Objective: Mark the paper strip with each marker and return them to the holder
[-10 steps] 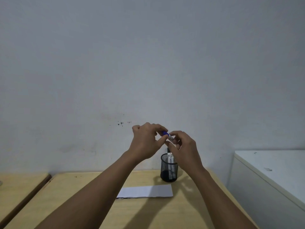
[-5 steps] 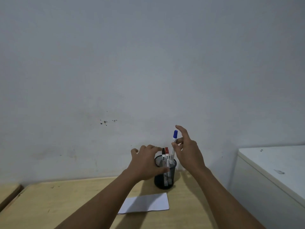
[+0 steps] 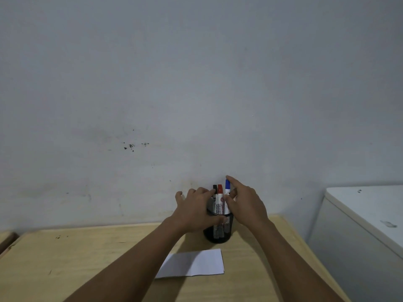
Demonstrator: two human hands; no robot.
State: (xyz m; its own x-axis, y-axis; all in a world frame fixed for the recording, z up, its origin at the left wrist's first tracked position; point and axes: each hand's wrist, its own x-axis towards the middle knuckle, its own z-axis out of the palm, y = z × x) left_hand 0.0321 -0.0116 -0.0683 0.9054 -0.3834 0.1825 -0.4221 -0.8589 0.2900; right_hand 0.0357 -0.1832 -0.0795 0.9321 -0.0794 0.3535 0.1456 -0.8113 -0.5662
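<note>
Markers, black-capped [image 3: 215, 188], red-capped [image 3: 220, 189] and blue-capped [image 3: 227, 186], stood in the black mesh holder [image 3: 227, 233]; right hand [image 3: 246, 203] pinched the blue one, left hand [image 3: 196, 209] steadied the holder. White paper strip [image 3: 194, 265] on the counter [image 3: 87, 258] showed no marks, progress unclear.

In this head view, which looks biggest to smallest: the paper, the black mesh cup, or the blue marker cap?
1. Paper
2. Black mesh cup, though hands partly hide it
3. Blue marker cap
</note>
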